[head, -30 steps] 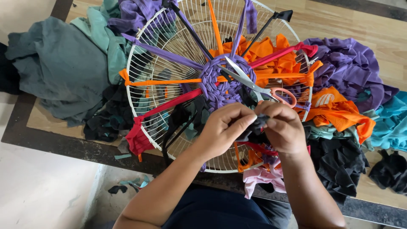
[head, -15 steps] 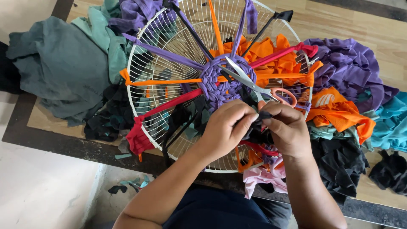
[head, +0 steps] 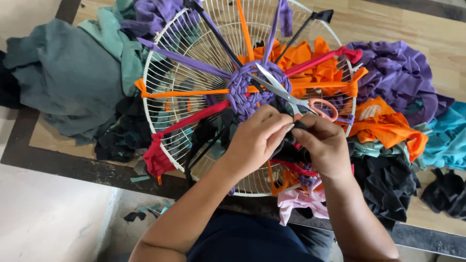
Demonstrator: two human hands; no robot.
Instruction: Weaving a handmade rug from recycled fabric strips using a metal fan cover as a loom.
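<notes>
Where hands (head: 291, 140) meet, black strip (head: 297, 127) pinched.

Your one view comes from the head camera, looking steeply down and close on your left hand (head: 255, 140) and right hand (head: 323, 145); the wire fan guard (head: 194, 92) lies just beyond them, floor below your forearms.

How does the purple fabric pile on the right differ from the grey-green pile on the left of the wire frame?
The purple fabric pile is bunched and deeply wrinkled; the grey-green pile lies flatter, in broad folds. The purple pile borders orange cloth and teal cloth; the grey-green pile borders black scraps. The purple pile matches the woven centre of the round wire frame; the grey-green pile does not. Both rest on the wooden table, untouched by either hand.
</notes>
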